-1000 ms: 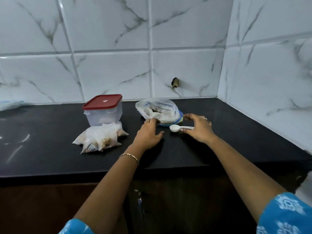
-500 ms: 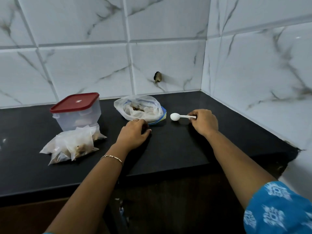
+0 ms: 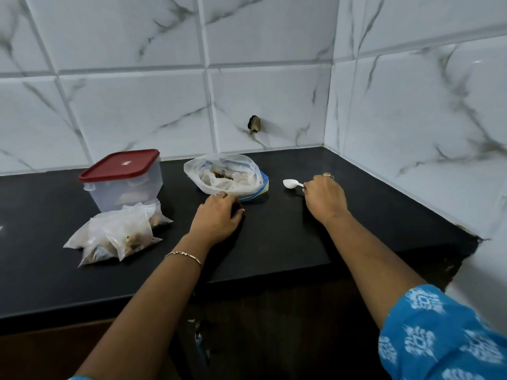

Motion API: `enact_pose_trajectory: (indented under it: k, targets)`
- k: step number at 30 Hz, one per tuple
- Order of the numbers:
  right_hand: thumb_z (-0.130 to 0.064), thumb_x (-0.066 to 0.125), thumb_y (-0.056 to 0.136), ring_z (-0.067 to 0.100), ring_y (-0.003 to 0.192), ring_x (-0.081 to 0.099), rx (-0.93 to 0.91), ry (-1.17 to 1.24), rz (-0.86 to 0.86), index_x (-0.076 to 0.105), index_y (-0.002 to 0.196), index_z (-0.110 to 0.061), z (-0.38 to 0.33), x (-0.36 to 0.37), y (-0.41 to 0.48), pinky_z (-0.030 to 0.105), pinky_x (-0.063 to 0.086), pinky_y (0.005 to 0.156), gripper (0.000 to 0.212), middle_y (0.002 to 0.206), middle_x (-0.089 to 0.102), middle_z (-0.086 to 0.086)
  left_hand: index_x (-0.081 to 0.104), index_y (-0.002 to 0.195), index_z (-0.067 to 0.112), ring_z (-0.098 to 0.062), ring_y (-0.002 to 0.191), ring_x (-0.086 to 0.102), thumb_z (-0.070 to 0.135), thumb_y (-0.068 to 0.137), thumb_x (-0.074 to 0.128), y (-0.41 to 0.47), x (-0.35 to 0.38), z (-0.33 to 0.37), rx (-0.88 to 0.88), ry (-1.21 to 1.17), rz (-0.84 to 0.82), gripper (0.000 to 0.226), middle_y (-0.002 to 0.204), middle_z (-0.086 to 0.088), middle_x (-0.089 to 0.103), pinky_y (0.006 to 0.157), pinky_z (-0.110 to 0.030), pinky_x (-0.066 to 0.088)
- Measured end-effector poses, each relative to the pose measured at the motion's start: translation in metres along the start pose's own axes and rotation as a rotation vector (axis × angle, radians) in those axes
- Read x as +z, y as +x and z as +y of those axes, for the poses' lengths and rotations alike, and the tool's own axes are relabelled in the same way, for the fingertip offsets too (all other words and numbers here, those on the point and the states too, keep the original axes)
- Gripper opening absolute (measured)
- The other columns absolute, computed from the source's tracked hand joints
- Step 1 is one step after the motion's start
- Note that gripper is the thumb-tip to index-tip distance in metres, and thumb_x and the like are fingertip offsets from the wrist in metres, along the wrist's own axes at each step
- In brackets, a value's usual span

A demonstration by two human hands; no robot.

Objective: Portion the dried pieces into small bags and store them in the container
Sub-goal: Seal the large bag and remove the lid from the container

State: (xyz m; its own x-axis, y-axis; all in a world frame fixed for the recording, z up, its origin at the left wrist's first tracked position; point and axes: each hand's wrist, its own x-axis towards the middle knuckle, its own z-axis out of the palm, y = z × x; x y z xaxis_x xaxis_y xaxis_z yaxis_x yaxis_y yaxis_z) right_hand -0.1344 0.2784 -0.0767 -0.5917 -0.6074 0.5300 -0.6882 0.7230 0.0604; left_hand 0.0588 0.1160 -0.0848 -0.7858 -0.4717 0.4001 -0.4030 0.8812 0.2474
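Note:
A clear plastic container (image 3: 129, 192) with a red lid stands shut at the left of the black counter (image 3: 274, 242). Several small filled bags (image 3: 118, 234) of dried pieces lie in a heap right in front of it. An open clear bag (image 3: 225, 174) holding dried pieces sits at the back middle. My left hand (image 3: 218, 216) rests on the counter just in front of that bag, fingers curled down, holding nothing I can see. My right hand (image 3: 323, 198) pinches the handle of a white plastic spoon (image 3: 291, 183), whose bowl points left, to the right of the open bag.
White marble-look tiled walls close the counter at the back and right, forming a corner. A small dark hole or chip (image 3: 253, 123) marks the back wall. The counter's front edge runs below my forearms, with dark cabinet fronts under it.
My right hand took hold of the spoon's handle and drew it to the right, away from the open bag. My left hand stayed in front of the bag. The view shifted right and closer.

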Motion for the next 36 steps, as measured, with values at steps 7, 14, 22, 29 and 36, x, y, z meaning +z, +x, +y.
enact_pose_trajectory:
  k: [7, 14, 22, 29, 36]
  targets:
    - [-0.017, 0.048, 0.095, 0.025, 0.102, 0.054, -0.012, 0.306, 0.151, 0.065, 0.108, -0.010, -0.033, -0.013, 0.008, 0.035, 0.047, 0.077, 0.022, 0.104, 0.064, 0.007, 0.062, 0.115, 0.009, -0.031, 0.110, 0.058, 0.016, 0.089, 0.057, 0.015, -0.010, -0.010, -0.299, -0.301, 0.270, 0.028, 0.115, -0.014, 0.064, 0.098, -0.040, 0.045]
    - [-0.008, 0.051, 0.091, 0.030, 0.106, 0.053, 0.067, 0.293, -0.026, 0.055, 0.106, -0.005, -0.088, -0.022, 0.038, 0.034, 0.038, 0.067, 0.016, 0.098, 0.066, 0.015, 0.047, 0.130, 0.004, -0.035, 0.126, 0.047, 0.014, 0.095, 0.048, 0.048, -0.020, -0.043, -0.716, -0.627, 0.368, 0.037, 0.136, -0.019, 0.049, 0.105, -0.043, 0.040]
    - [-0.009, 0.048, 0.093, 0.037, 0.114, 0.053, 0.201, 0.434, -0.172, 0.047, 0.115, -0.002, -0.108, -0.003, 0.053, 0.040, 0.044, 0.081, 0.023, 0.116, 0.061, 0.019, 0.062, 0.099, 0.008, -0.026, 0.096, 0.063, 0.017, 0.097, 0.044, 0.075, -0.006, -0.072, -0.883, -1.196, 0.281, 0.020, 0.105, -0.014, 0.068, 0.094, -0.040, 0.052]
    - [-0.015, 0.056, 0.090, 0.035, 0.101, 0.062, 0.303, 0.656, -0.252, 0.049, 0.120, -0.004, -0.084, 0.007, 0.069, 0.030, 0.044, 0.077, 0.032, 0.116, 0.061, 0.016, 0.071, 0.086, 0.011, -0.018, 0.074, 0.062, 0.030, 0.094, 0.061, 0.094, -0.010, -0.076, -0.779, -1.366, 0.247, 0.023, 0.082, -0.005, 0.070, 0.075, -0.033, 0.049]
    - [-0.018, 0.067, 0.083, 0.026, 0.105, 0.059, 0.362, 0.824, -0.227, 0.054, 0.120, -0.007, -0.086, 0.012, 0.071, 0.026, 0.040, 0.075, 0.040, 0.118, 0.060, 0.009, 0.059, 0.097, 0.013, -0.016, 0.066, 0.057, 0.022, 0.090, 0.067, 0.095, -0.011, -0.069, -0.760, -1.311, 0.351, 0.014, 0.084, -0.007, 0.066, 0.051, -0.026, 0.042]
